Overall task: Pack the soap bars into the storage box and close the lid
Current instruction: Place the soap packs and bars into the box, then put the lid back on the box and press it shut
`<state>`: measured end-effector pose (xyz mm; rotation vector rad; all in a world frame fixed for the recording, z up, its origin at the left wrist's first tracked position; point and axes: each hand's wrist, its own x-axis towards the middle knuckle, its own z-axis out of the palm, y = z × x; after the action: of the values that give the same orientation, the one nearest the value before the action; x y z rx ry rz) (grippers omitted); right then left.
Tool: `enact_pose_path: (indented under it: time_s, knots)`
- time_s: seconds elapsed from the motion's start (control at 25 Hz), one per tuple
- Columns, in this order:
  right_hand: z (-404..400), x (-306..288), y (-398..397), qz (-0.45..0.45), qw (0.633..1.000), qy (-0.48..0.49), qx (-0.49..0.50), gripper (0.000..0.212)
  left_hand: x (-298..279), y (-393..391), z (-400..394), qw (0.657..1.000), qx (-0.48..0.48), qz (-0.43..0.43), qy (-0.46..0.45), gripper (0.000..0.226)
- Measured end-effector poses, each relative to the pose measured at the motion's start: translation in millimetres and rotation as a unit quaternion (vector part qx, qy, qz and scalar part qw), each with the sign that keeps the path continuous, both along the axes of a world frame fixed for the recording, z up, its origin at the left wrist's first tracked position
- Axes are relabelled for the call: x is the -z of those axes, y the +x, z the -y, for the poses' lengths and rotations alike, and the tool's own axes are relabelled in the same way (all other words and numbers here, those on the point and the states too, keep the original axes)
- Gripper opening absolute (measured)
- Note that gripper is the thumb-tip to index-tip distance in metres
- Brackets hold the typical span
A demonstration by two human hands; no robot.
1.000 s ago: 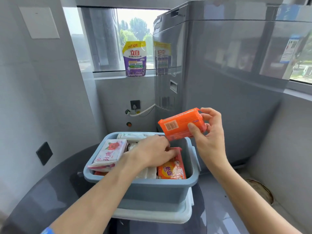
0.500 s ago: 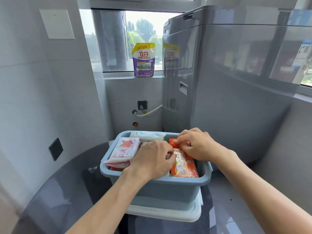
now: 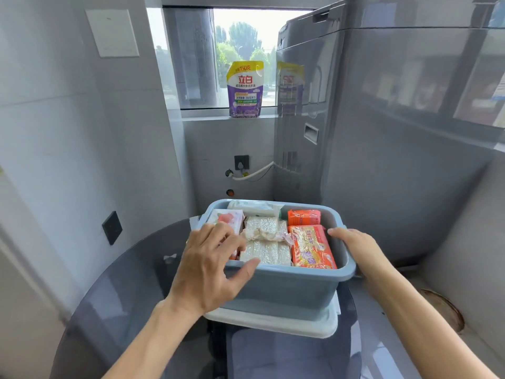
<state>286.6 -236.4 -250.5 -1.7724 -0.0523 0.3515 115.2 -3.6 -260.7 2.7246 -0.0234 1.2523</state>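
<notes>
Daylight from window [image 3: 240,58]; glossy glare; edges bowed, perhaps slightly soft.

A single head-worn wide-angle camera looks forward and down from close above the blue storage box [image 3: 287,285] on the dark glass tabletop [image 3: 123,296], both forearms entering from the bottom edge, with the window [image 3: 240,50] straight ahead beyond it.
</notes>
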Motion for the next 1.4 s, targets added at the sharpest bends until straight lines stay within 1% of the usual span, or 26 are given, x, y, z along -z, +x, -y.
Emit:
enact_pose_path:
  time_s: [0.04, 0.08, 0.12, 0.16, 0.2, 0.24, 0.28, 0.4, 0.48, 0.56, 0.64, 0.72, 0.8, 0.92, 0.96, 1.0, 1.04, 1.08, 1.12, 1.16, 1.2, 1.24, 1.28, 1.32, 1.36, 1.4]
  knots:
    - [-0.1, 1.3, -0.3, -0.017, 1.000, 0.010, 0.005, 0.032, 5.7, -1.6, -3.2, 0.997, -0.062, 0.018, -0.049, 0.032]
    - [-0.3, 4.2, -1.2, -0.043, 0.999, 0.031, 0.010, 0.040, 6.2, -5.2, -8.7, 0.980, -0.126, 0.015, -0.154, 0.044]
    - [0.1, 9.1, -3.2, -0.076, 0.995, 0.066, 0.003, 0.049, 4.9, -10.7, -13.2, 0.937, -0.148, -0.012, -0.315, 0.057]
    - [0.5, 12.8, -5.9, -0.108, 0.989, 0.098, -0.010, 0.056, 3.1, -14.9, -16.2, 0.861, -0.113, -0.036, -0.495, 0.064]
    - [1.1, 15.2, -9.0, -0.133, 0.983, 0.128, -0.022, 0.057, 6.0, -15.9, -18.7, 0.780, -0.047, -0.060, -0.621, 0.065]
    - [1.2, 17.2, -10.6, -0.145, 0.976, 0.157, -0.034, 0.054, 10.1, -17.0, -20.9, 0.730, 0.002, -0.076, -0.679, 0.061]
    - [1.4, 18.3, -11.4, -0.147, 0.971, 0.183, -0.045, 0.049, 13.3, -17.9, -23.2, 0.712, 0.027, -0.080, -0.698, 0.057]
    - [4.7, 17.5, -9.1, -0.138, 0.963, 0.221, -0.059, 0.038, 15.9, -19.5, -22.0, 0.693, 0.076, -0.062, -0.715, 0.049]
    - [1.8, 11.7, -13.5, -0.131, 0.962, 0.233, -0.065, 0.034, 15.7, -21.1, -25.8, 0.690, 0.080, -0.053, -0.717, 0.045]
    - [-3.2, 4.7, -17.5, -0.117, 0.961, 0.237, -0.080, 0.035, 8.5, -26.4, -29.5, 0.703, 0.083, -0.043, -0.705, 0.042]
    - [-13.7, -6.9, -19.5, -0.102, 0.957, 0.251, -0.101, 0.036, -1.9, -35.1, -38.8, 0.714, 0.082, -0.008, -0.696, 0.042]
    - [-29.0, -17.0, -21.8, -0.079, 0.960, 0.245, -0.109, 0.039, -13.0, -45.2, -47.7, 0.703, 0.073, 0.042, -0.706, 0.041]
    - [-48.5, -18.7, -28.4, -0.075, 0.966, 0.225, -0.108, 0.041, -10.9, -58.3, -54.5, 0.695, 0.043, 0.063, -0.715, 0.042]
    - [-75.8, -6.1, -38.6, -0.108, 0.971, 0.182, -0.114, 0.030, 3.1, -84.7, -61.1, 0.678, -0.005, 0.039, -0.734, 0.040]
    - [-83.0, -0.8, -39.9, -0.118, 0.972, 0.170, -0.115, 0.029, 5.6, -92.2, -65.3, 0.671, -0.012, 0.018, -0.741, 0.041]
    - [-87.9, 3.2, -39.6, -0.121, 0.972, 0.165, -0.115, 0.030, 4.6, -96.6, -67.8, 0.664, -0.018, -0.004, -0.748, 0.046]
    - [-91.1, 6.1, -39.5, -0.116, 0.971, 0.170, -0.119, 0.028, 1.8, -100.2, -69.4, 0.667, -0.035, -0.020, -0.744, 0.057]
    - [-92.2, 8.5, -37.8, -0.107, 0.970, 0.177, -0.125, 0.024, -2.2, -100.6, -70.3, 0.703, -0.085, -0.025, -0.706, 0.072]
    - [-91.6, 10.1, -36.7, -0.093, 0.971, 0.175, -0.135, 0.026, -8.8, -99.7, -66.4, 0.766, -0.169, -0.016, -0.620, 0.084]
    - [-88.7, 11.7, -36.3, -0.073, 0.975, 0.153, -0.145, 0.034, -15.5, -97.3, -58.0, 0.836, -0.225, 0.018, -0.500, 0.086]
    - [-84.8, 15.4, -35.1, -0.049, 0.981, 0.115, -0.147, 0.041, -20.0, -91.5, -45.5, 0.905, -0.216, 0.066, -0.360, 0.078]
    - [-80.0, 21.3, -33.7, -0.016, 0.989, 0.066, -0.133, 0.045, -22.9, -82.5, -30.0, 0.954, -0.157, 0.077, -0.242, 0.064]
    - [-74.3, 27.1, -33.7, 0.027, 0.994, 0.015, -0.109, 0.044, -22.0, -72.1, -14.3, 0.983, -0.099, 0.039, -0.149, 0.052]
    - [-68.1, 32.7, -36.2, 0.084, 0.991, -0.043, -0.093, 0.041, -17.7, -61.3, 1.2, 0.995, -0.064, -0.020, -0.072, 0.046]
    - [-60.8, 39.7, -39.1, 0.139, 0.979, -0.112, -0.098, 0.037, -11.3, -50.9, 14.3, 0.996, -0.058, -0.072, -0.011, 0.044]
    - [-53.7, 46.4, -44.4, 0.181, 0.957, -0.182, -0.134, 0.034, -7.1, -41.5, 23.5, 0.992, -0.074, -0.096, 0.023, 0.042]
